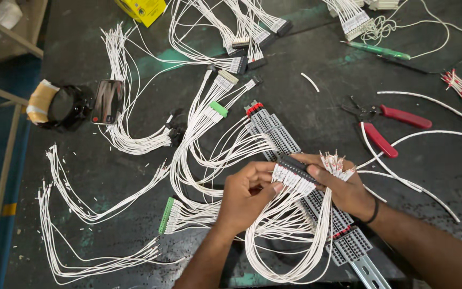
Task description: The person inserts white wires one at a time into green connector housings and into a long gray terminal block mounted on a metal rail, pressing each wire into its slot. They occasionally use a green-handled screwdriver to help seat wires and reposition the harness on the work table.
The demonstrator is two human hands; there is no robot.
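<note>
Hands, left (247,195) and right (343,184), clamp one black connector (295,167) mid-bench; wire looms (135,134) crowd every side.

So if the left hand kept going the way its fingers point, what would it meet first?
The left hand points right and slightly up, so it likely meets the black connector block with white wires, which its fingers already touch. Beyond that is the right hand.

Bare forearms, black band (372,213) on R wrist.
</note>
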